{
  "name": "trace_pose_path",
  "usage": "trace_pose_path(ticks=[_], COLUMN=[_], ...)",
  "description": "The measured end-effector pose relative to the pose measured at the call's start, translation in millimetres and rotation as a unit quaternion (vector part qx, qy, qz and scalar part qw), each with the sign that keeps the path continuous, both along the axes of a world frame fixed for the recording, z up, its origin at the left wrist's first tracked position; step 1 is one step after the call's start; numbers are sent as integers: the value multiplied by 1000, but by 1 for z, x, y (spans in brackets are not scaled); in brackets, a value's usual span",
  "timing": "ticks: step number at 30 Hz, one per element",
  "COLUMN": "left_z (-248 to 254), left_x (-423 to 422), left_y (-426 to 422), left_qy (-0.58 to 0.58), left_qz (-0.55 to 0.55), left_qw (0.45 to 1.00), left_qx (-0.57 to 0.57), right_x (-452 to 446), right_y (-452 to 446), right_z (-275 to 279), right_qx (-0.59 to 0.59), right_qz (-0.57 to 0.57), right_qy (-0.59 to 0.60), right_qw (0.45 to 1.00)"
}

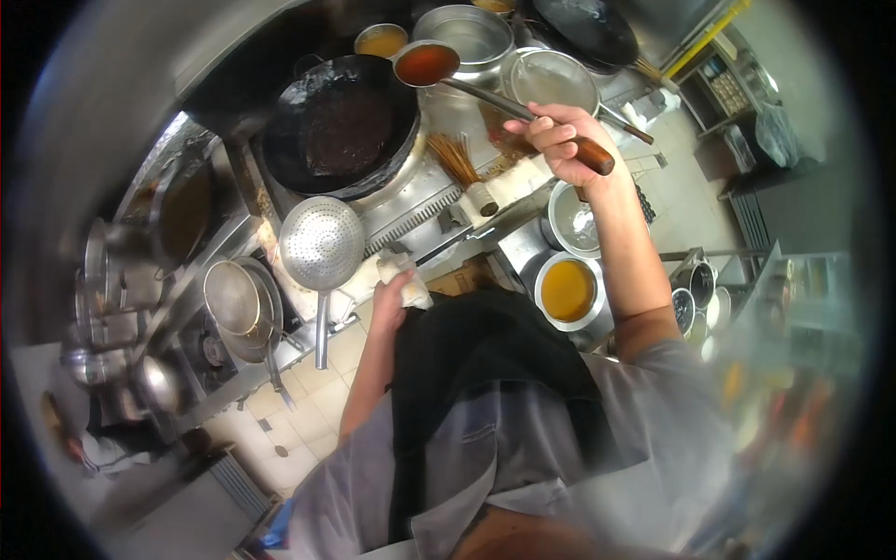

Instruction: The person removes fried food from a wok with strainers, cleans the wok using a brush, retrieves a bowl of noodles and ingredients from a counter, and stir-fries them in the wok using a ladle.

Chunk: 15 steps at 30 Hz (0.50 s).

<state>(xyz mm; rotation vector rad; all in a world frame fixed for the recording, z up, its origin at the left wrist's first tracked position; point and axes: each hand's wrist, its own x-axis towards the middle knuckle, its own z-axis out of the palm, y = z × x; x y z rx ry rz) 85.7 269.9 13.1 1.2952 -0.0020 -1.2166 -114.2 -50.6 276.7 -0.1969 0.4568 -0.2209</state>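
My right hand (pixel 567 140) is wrapped round the handle of a ladle (pixel 481 91), near its wooden end. The ladle's bowl holds reddish-orange liquid and sits up beside a metal pot (pixel 464 35) of clear liquid. To its left, a dark wok (pixel 345 121) rests on the stove with a dark film inside. Close to my body, my left hand (pixel 392 291) grips a whitish cloth (pixel 408 278). A perforated metal skimmer (pixel 322 241) lies just left of that hand, its handle pointing toward me.
A bamboo brush (pixel 455 161) lies on the stove ledge. Behind are a small bowl of orange liquid (pixel 381 40), a strainer (pixel 553 82) and a second wok (pixel 583 33). A pot of yellow liquid (pixel 567 289) stands at my right, and another strainer (pixel 233 297) at my left.
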Motion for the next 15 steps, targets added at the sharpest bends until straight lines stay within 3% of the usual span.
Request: trace_pose_path(ticks=[6,15], left_z=[-11,12], left_x=[-9,-75], left_y=[-20,-126], left_qy=[1,54], left_qz=[-97,-300], left_qw=[995,946], left_qx=[-33,-108], right_x=[-66,-135], right_y=[-5,-28], right_z=[10,-10], right_qx=[4,-131], right_qz=[-59,-139], right_qy=[24,159], right_qw=[998,969])
